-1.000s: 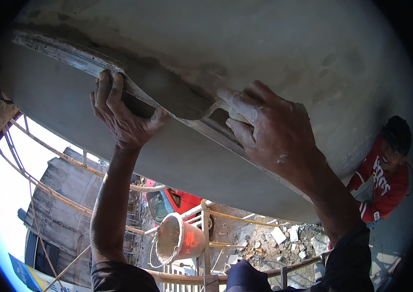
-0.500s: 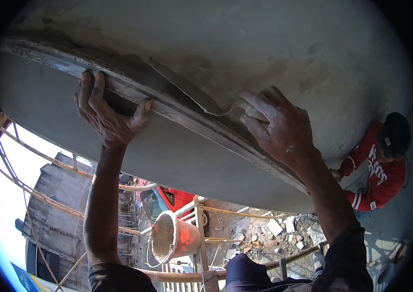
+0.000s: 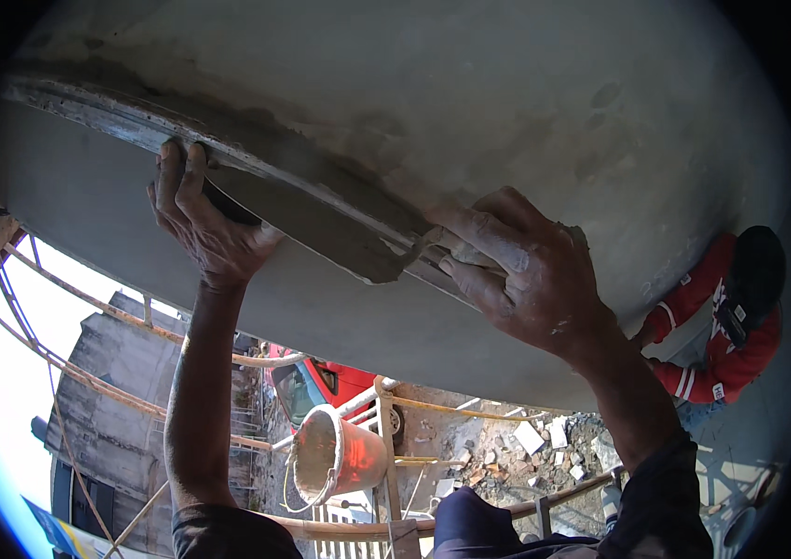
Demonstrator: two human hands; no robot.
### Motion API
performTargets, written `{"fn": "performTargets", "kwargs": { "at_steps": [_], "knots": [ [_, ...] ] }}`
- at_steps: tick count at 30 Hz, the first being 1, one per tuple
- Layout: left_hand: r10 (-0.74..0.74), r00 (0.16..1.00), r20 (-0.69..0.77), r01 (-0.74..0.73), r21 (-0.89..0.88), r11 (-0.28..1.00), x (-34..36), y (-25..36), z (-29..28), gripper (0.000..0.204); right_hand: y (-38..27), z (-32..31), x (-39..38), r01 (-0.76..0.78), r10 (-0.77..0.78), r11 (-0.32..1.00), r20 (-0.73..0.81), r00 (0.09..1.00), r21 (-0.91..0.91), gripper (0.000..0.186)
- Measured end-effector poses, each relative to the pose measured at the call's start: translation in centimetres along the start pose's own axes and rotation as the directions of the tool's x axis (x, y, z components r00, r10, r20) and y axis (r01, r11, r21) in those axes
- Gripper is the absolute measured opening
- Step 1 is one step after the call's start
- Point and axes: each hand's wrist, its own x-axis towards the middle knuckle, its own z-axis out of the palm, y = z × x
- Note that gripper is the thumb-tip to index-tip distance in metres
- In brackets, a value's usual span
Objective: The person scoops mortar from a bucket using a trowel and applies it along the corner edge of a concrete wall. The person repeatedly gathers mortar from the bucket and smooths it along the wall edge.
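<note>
My left hand (image 3: 216, 224) presses a long metal straightedge (image 3: 125, 123) against the grey plastered surface (image 3: 489, 84) overhead. Its fingers hook over the bar's upper edge, and the thumb is partly behind a trowel blade. A plastering trowel (image 3: 316, 228) is held by its handle in my closed right hand (image 3: 531, 270). The thin blade lies slantwise across the straightedge, its tip close to my left fingers. Damp, darker mortar (image 3: 274, 130) runs along the bar's upper side. My right hand hides much of the trowel handle and the bar's right end.
A mortar-stained bucket (image 3: 354, 452) hangs below by scaffold poles (image 3: 284, 526). At the right, another person in a red top (image 3: 736, 359) and dark cap is close to the wall. Farther down are a red vehicle (image 3: 349, 380), rubble (image 3: 545, 443) and a grey building (image 3: 121, 391).
The trowel blade has come down from the surface above the straightedge to lie across the bar. My right hand has shifted slightly left; my left hand stays on the bar.
</note>
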Motion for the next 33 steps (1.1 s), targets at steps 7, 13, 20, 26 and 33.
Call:
{"fn": "performTargets", "kwargs": {
  "at_steps": [7,13,20,26,33],
  "knots": [
    [-0.036,0.996,0.082,0.030,0.079,0.996,-0.2,0.3,-0.6,0.112,0.9,0.4,3.7,-0.067,0.065,0.997,-0.048,0.997,-0.048,0.038],
    [-0.022,0.997,0.070,0.017,0.071,0.997,-0.1,0.3,-0.5,0.111,-0.4,1.5,4.9,-0.034,0.038,0.988,0.022,0.999,-0.154,0.036],
    [0.044,0.999,-0.019,-0.045,-0.035,0.998,-0.1,-0.4,0.0,0.109,-1.4,-0.6,3.3,0.022,-0.022,1.000,0.028,0.999,-0.018,0.039],
    [-0.023,0.998,0.050,0.020,0.056,0.998,-0.1,0.3,-0.4,0.107,0.7,-0.2,2.7,-0.081,0.085,0.979,0.015,0.996,-0.188,0.035],
    [-0.020,1.000,0.011,0.020,0.033,0.999,0.0,0.2,-0.3,0.105,2.8,2.2,-0.5,-0.099,0.110,0.972,0.044,0.993,-0.211,0.037]
  ]
}}
